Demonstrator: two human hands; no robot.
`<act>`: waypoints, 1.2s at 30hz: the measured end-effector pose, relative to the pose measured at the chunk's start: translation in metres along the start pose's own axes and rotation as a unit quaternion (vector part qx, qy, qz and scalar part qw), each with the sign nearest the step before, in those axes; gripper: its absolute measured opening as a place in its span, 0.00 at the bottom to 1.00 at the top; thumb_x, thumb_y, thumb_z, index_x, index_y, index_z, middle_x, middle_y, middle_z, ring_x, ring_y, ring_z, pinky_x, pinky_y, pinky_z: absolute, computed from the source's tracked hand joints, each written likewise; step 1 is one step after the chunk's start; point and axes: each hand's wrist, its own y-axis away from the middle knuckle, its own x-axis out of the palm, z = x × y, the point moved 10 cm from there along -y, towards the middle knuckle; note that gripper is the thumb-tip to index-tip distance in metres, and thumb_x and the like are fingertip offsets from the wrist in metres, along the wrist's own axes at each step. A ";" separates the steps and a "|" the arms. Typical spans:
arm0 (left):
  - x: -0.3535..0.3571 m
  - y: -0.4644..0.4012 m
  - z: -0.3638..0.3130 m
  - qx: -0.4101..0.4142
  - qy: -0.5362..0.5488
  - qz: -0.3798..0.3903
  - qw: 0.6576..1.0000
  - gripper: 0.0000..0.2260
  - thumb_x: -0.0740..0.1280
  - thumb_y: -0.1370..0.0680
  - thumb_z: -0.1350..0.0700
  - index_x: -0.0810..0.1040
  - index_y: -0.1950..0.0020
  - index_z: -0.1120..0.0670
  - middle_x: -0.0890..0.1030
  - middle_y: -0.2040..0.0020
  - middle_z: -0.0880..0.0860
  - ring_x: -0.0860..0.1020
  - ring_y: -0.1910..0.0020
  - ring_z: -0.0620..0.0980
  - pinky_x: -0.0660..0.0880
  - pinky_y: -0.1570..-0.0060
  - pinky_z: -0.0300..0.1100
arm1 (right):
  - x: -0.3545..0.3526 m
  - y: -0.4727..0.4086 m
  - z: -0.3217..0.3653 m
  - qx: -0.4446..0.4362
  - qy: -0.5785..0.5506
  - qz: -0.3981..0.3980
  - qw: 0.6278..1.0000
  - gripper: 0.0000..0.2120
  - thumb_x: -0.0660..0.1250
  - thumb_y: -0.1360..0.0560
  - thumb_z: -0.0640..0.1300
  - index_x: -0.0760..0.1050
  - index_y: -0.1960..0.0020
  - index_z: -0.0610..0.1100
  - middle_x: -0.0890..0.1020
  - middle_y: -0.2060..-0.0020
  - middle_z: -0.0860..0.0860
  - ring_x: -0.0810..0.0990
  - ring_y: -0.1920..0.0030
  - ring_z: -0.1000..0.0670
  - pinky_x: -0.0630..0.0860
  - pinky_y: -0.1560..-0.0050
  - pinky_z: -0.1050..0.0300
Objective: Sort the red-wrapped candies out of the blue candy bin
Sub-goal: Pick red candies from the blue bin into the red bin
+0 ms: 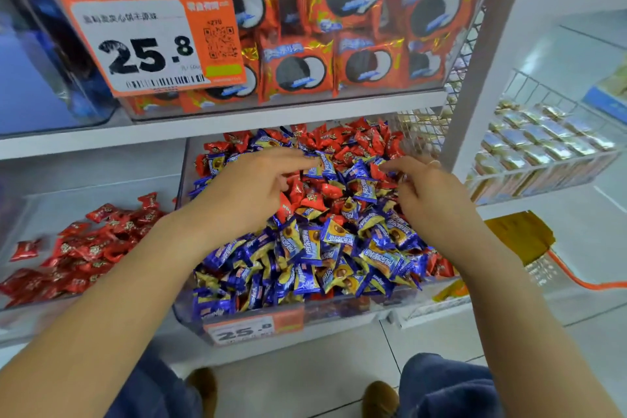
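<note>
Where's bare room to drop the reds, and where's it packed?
Free: the left bin's floor, behind and right of its red pile, up to the blue candy bin wall. Crowded: the blue candy bin, heaped rim to rim, with left hand and right hand over its middle.
</note>
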 end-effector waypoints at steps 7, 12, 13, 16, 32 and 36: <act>-0.003 -0.009 -0.003 -0.026 -0.046 -0.054 0.997 0.16 0.64 0.20 0.52 0.75 0.33 0.48 0.79 0.42 0.50 0.75 0.42 0.51 0.69 0.44 0.44 | 0.008 0.001 0.018 -0.005 -0.030 0.027 0.999 0.13 0.57 0.23 0.53 0.79 0.51 0.52 0.74 0.73 0.55 0.72 0.70 0.55 0.65 0.69 0.58; 0.019 -0.014 0.006 -0.080 -0.146 0.030 0.986 0.24 0.62 0.24 0.37 0.72 0.32 0.47 0.75 0.37 0.53 0.74 0.38 0.55 0.73 0.46 0.48 | 0.021 0.000 0.026 -0.034 0.003 0.064 0.997 0.09 0.63 0.23 0.51 0.78 0.44 0.56 0.75 0.66 0.55 0.71 0.71 0.56 0.63 0.71 0.61; 0.024 -0.015 0.008 -0.080 -0.168 0.044 0.982 0.26 0.60 0.24 0.34 0.71 0.31 0.46 0.74 0.36 0.54 0.73 0.38 0.55 0.72 0.48 0.48 | 0.024 0.000 0.026 -0.039 0.008 0.075 0.996 0.12 0.63 0.23 0.47 0.77 0.42 0.56 0.76 0.62 0.55 0.70 0.71 0.57 0.63 0.70 0.62; 0.034 -0.017 0.010 -0.080 -0.224 0.068 0.969 0.30 0.57 0.27 0.29 0.66 0.28 0.42 0.71 0.32 0.53 0.73 0.37 0.53 0.70 0.56 0.44 | 0.035 0.000 0.023 -0.044 0.039 0.106 0.993 0.19 0.62 0.25 0.41 0.75 0.37 0.58 0.74 0.47 0.51 0.72 0.63 0.54 0.68 0.63 0.61; 0.042 -0.042 -0.001 -0.029 -0.191 0.063 0.979 0.15 0.59 0.19 0.45 0.70 0.33 0.45 0.72 0.39 0.52 0.74 0.51 0.51 0.65 0.63 0.42 | 0.027 -0.006 0.021 -0.036 -0.006 0.049 0.998 0.06 0.69 0.26 0.51 0.77 0.52 0.49 0.72 0.50 0.52 0.73 0.57 0.52 0.65 0.60 0.58; 0.024 -0.034 0.009 -0.043 -0.112 0.015 0.993 0.14 0.57 0.19 0.46 0.72 0.35 0.46 0.72 0.37 0.50 0.74 0.43 0.52 0.71 0.57 0.43 | 0.015 -0.005 0.018 -0.037 -0.034 0.016 0.999 0.03 0.67 0.25 0.45 0.74 0.56 0.48 0.75 0.51 0.52 0.76 0.55 0.48 0.66 0.61 0.55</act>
